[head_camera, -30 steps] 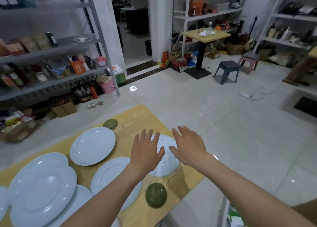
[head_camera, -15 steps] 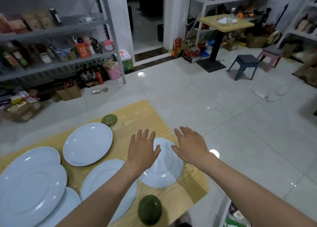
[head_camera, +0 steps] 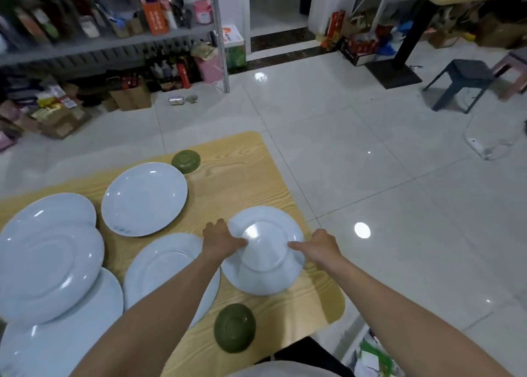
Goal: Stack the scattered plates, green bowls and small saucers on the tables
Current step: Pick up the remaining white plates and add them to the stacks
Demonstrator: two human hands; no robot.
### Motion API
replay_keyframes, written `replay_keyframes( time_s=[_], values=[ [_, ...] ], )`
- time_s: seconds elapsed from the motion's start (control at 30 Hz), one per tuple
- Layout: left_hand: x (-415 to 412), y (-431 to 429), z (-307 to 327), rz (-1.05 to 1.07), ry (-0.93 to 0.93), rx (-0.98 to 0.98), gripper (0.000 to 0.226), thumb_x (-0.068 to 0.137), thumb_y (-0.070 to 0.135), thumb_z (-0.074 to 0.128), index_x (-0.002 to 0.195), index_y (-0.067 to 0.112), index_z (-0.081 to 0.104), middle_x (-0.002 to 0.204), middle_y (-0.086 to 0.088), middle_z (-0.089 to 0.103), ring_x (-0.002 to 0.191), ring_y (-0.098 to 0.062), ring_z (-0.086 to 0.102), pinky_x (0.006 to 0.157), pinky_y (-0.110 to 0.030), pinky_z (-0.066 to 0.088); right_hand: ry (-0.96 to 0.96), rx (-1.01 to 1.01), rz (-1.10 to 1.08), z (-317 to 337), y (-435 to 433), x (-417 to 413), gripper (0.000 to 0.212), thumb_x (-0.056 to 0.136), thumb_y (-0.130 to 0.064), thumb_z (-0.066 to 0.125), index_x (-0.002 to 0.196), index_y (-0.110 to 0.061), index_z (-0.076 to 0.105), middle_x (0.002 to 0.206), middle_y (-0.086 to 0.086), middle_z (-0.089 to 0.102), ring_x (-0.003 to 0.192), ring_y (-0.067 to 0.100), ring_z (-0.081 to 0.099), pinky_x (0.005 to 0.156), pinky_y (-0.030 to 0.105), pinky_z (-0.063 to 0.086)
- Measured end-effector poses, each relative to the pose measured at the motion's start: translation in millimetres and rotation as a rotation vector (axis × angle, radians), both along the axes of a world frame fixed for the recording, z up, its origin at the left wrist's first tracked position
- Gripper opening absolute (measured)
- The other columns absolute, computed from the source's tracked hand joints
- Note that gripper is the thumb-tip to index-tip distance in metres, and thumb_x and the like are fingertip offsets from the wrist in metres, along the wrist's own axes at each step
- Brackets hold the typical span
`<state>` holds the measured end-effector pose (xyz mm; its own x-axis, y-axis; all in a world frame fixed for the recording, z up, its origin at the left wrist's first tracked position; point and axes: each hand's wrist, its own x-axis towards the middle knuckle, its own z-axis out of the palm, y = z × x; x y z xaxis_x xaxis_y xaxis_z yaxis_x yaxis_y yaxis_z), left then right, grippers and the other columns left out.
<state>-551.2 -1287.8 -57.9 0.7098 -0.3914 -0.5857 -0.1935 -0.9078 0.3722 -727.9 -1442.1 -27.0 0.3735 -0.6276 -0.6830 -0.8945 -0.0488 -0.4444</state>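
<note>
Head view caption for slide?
Left hand and right hand grip a white plate at the wooden table, green bowl nearby.

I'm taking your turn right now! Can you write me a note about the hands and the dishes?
The left hand and right hand grip the small white plate by opposite rims, near the table's right edge.
Three big plates overlap at the left; the far plate and middle plate lie flat beside them.
Two green bowls sit upside down, apart.
No neat stack yet; all stacking remains.
</note>
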Motion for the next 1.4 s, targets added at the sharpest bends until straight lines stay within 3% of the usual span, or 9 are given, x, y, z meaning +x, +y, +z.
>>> replay_keyframes(
  time_s=[0.13,0.3,0.57,0.7,0.8,0.93,1.07,1.27,1.4],
  values=[
    [9,-5,-7,0.076,0.025,0.056,0.084,0.063,0.051,0.086,0.123,0.005,0.049,0.127,-0.016,0.047,0.124,-0.033,0.045,0.102,-0.039,0.041,-0.016,0.102,-0.161,-18,6,-2,0.054,0.067,-0.045,0.087,0.084,-0.015,0.046,0.087,-0.004,0.052,0.086,0.020,0.058,0.075,0.037,0.057],
    [21,-10,-16,0.186,0.128,0.021,0.079,0.056,0.045,0.092,0.111,0.005,0.052,0.120,-0.012,0.056,0.114,-0.030,0.053,0.095,-0.042,0.048,-0.061,0.146,-0.316,-33,7,8,0.070,0.053,-0.039,0.095,0.101,-0.007,0.055,0.100,0.007,0.063,0.091,0.025,0.065,0.078,0.041,0.060],
    [28,-14,-16,0.300,0.259,0.029,0.100,0.049,0.044,0.096,0.126,0.003,0.047,0.134,-0.012,0.047,0.121,-0.030,0.049,0.094,-0.041,0.050,-0.119,0.246,-0.507,-36,-1,12,0.047,0.056,-0.026,0.094,0.077,-0.008,0.057,0.087,0.005,0.065,0.077,0.020,0.064,0.067,0.032,0.055],
    [30,-19,-7,0.438,0.335,-0.167,0.092,0.049,0.028,0.098,0.120,-0.002,0.049,0.119,-0.012,0.058,0.104,-0.028,0.058,0.079,-0.041,0.055,-0.187,0.282,-0.550,-31,-11,17,0.056,0.053,-0.029,0.096,0.091,-0.001,0.064,0.094,0.007,0.068,0.079,0.020,0.065,0.058,0.027,0.051],
    [24,-27,3,0.413,0.276,-0.211,0.075,0.054,0.030,0.096,0.112,0.002,0.058,0.112,-0.009,0.063,0.102,-0.029,0.062,0.085,-0.043,0.055,-0.269,0.298,-0.627,-21,-16,29,0.085,0.048,-0.032,0.096,0.115,0.001,0.055,0.111,0.013,0.065,0.092,0.029,0.066,0.073,0.040,0.060],
    [18,-38,22,0.442,0.190,-0.319,0.046,0.063,0.019,0.091,0.099,0.013,0.063,0.104,-0.005,0.066,0.093,-0.024,0.061,0.088,-0.039,0.054,-0.375,0.262,-0.686,-4,-23,43,0.072,0.073,-0.039,0.084,0.122,-0.004,0.044,0.115,0.010,0.060,0.100,0.029,0.062,0.085,0.041,0.055],
    [14,-51,44,0.454,0.116,-0.437,0.043,0.070,0.017,0.085,0.110,0.014,0.068,0.100,0.002,0.063,0.092,-0.022,0.059,0.085,-0.036,0.052,-0.419,0.140,-0.719,13,-30,54,0.071,0.088,-0.060,0.059,0.136,-0.010,0.045,0.130,0.011,0.055,0.111,0.032,0.056,0.098,0.046,0.049],
    [12,-70,77,0.611,0.212,-0.670,0.017,0.082,0.035,0.062,0.088,0.020,0.067,0.099,-0.001,0.065,0.094,-0.023,0.061,0.089,-0.044,0.053,-0.534,0.116,-0.903,41,-40,69,0.088,0.085,-0.078,0.038,0.138,-0.009,0.036,0.130,0.011,0.050,0.117,0.035,0.052,0.100,0.051,0.045],
    [14,-77,92,0.763,0.355,-0.823,0.035,0.087,0.048,0.065,0.092,0.013,0.066,0.099,-0.002,0.062,0.096,-0.025,0.064,0.088,-0.043,0.057,-0.608,0.128,-0.966,54,-46,69,0.058,0.092,-0.055,0.043,0.126,-0.008,0.040,0.122,0.014,0.052,0.107,0.034,0.053,0.091,0.045,0.046]
  ],
)
